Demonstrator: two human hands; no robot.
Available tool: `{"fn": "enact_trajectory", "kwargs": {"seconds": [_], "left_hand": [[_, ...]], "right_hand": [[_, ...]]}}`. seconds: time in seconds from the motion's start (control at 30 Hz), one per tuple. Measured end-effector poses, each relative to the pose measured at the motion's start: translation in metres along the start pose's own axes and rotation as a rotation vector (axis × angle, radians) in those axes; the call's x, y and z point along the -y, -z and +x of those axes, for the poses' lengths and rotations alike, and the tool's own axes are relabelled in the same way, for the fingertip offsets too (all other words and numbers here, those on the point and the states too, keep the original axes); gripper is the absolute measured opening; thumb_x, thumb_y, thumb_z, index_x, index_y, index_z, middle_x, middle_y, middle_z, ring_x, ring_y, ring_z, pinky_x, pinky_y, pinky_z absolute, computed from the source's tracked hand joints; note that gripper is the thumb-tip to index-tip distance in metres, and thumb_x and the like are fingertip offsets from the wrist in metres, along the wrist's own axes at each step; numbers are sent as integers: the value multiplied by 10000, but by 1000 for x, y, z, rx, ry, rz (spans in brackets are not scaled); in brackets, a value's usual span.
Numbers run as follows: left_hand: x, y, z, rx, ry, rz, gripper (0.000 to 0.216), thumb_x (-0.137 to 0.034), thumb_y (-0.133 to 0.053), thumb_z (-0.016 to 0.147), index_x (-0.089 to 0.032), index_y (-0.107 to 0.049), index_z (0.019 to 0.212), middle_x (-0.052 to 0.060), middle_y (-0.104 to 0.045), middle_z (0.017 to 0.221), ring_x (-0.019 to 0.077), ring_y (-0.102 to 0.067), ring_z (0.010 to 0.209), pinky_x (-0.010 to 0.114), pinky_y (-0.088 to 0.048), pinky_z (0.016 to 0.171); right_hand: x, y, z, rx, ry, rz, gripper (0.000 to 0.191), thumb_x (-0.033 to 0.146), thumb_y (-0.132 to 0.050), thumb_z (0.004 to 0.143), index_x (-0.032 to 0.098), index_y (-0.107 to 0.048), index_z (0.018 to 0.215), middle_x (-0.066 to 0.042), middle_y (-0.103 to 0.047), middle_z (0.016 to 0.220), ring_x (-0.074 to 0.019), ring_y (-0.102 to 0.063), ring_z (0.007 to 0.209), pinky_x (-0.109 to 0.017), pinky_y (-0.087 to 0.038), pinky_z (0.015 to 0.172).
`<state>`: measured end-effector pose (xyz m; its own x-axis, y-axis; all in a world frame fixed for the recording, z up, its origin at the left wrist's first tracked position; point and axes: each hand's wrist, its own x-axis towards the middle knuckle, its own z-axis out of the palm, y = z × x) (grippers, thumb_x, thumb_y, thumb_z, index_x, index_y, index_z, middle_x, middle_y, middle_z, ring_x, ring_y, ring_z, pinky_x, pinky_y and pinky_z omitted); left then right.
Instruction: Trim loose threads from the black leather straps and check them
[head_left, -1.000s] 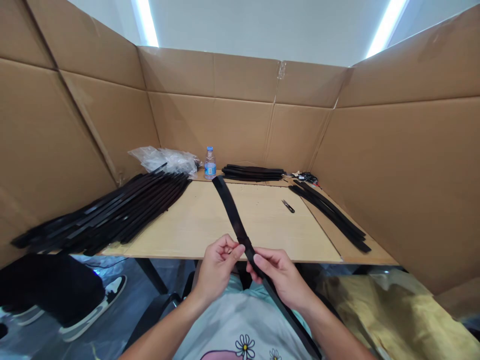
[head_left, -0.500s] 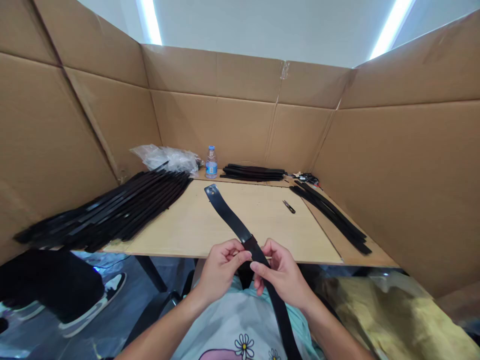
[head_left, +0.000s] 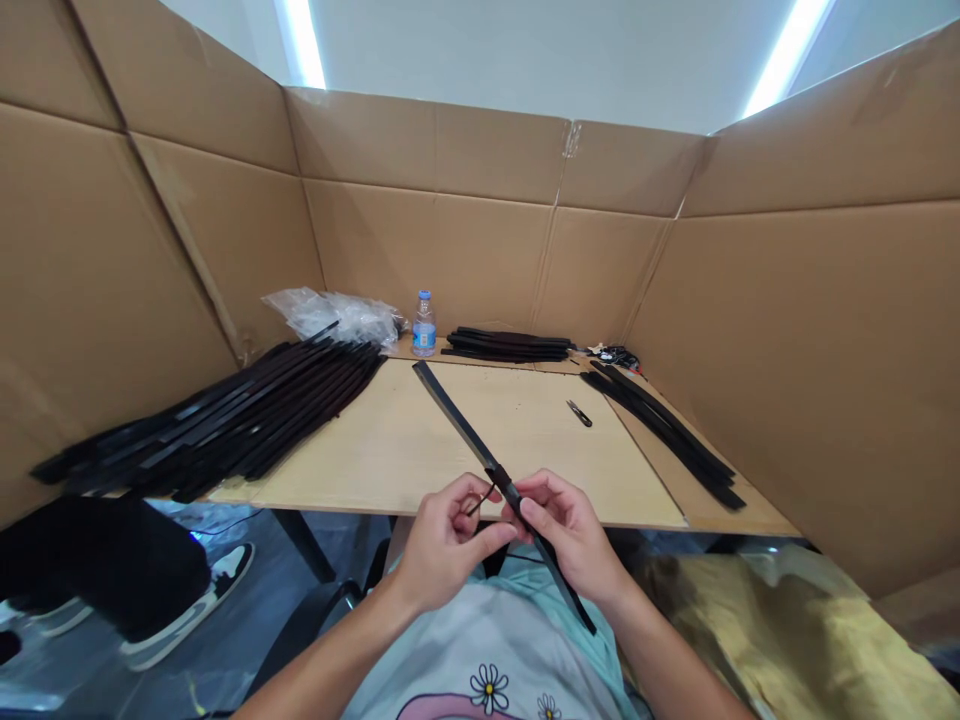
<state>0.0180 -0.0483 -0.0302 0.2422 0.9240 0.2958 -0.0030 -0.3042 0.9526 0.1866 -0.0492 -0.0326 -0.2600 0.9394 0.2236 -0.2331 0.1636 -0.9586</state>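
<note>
A long black strap (head_left: 454, 415), seen almost edge-on, slants from the table's middle down over my lap. My right hand (head_left: 566, 535) is closed on it just below a darker, raised band around the strap. On the other side, my left hand (head_left: 454, 535) pinches a thin black cord (head_left: 481, 498) that runs to that band. The left thumb points toward the strap, near the right fingertips. Where the cord joins the band is too small to make out.
Many black strips (head_left: 247, 420) lie piled at left, with more (head_left: 510, 345) at the back and a few (head_left: 660, 430) at right. Small thread snips (head_left: 579, 413) lie on the board. A bottle (head_left: 424, 325) stands behind; cardboard walls (head_left: 495, 150) enclose the table. A person's shoe (head_left: 184, 620) shows at lower left.
The strap has turned from its flat face to its narrow edge. My left hand has come off the strap slightly to the left, and a thin cord now shows in its fingers.
</note>
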Motion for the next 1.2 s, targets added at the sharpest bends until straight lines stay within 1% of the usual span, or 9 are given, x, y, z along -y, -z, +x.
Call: {"fn": "enact_trajectory", "kwargs": {"seconds": [0.07,0.2,0.3,0.4,0.5,0.63,0.83,0.97,1.2], "left_hand": [[1,-1,0,-37,6,2,322,-363,-776,663,-126,-607,799,-89,-384,528,60,-246,468,180,-188,417],[2,-4,0,-41,7,-14,255,-339,-707,749,-120,-661,870,6,-619,684,81,-427,499,185,-339,452],[2,-3,0,-9,29,-42,204,-315,-687,763,-128,-661,841,31,-671,706,123,-559,545,205,-430,495],[2,-3,-1,-26,38,-6,164,-288,-688,748,-135,-634,721,-8,-617,580,109,-537,484,190,-399,450],[3,-2,-2,-52,44,30,203,-272,-699,729,-146,-581,621,-39,-552,487,90,-494,431,178,-360,418],[2,-4,-2,-16,81,-68,207,-265,-686,737,-159,-554,617,-17,-615,497,123,-584,471,194,-423,460],[2,-2,3,-118,93,-151,197,-209,-689,717,-163,-537,600,7,-668,538,134,-619,513,201,-445,491],[3,1,6,-145,109,-166,197,-200,-783,624,-140,-596,607,-5,-661,553,117,-591,498,188,-433,466],[-3,-2,7,55,178,-415,237,-192,-843,538,-125,-691,707,35,-734,672,184,-674,591,267,-543,577]], "right_hand": [[-2,0,0,-8,-15,-9,321,379,-747,767,180,-647,998,-29,-679,790,-112,-587,626,-232,-474,568],[-7,-2,1,10,-22,2,431,296,-816,690,205,-661,1082,-19,-682,827,-137,-632,759,-254,-527,682],[-8,-2,2,38,-41,-14,362,300,-842,639,172,-693,943,-15,-669,788,-126,-609,642,-241,-536,555],[-6,-1,2,33,-82,-70,307,302,-857,608,153,-634,759,12,-623,730,-101,-573,540,-237,-535,476],[-5,-1,-3,44,-113,-73,360,331,-819,670,186,-494,719,49,-583,667,-104,-591,535,-228,-528,479],[-3,-3,-9,98,-125,-106,391,371,-738,774,212,-383,737,35,-637,641,-81,-566,470,-178,-426,437],[1,-3,-6,90,-40,-90,301,414,-653,848,172,-494,768,-28,-678,739,-78,-543,581,-199,-433,540],[-2,-2,-1,57,-57,17,314,359,-774,738,160,-589,895,1,-650,730,-68,-528,543,-187,-431,497],[0,-2,-2,71,-101,66,589,166,-870,573,196,-608,1100,37,-560,732,-98,-549,581,-176,-517,417]]}}
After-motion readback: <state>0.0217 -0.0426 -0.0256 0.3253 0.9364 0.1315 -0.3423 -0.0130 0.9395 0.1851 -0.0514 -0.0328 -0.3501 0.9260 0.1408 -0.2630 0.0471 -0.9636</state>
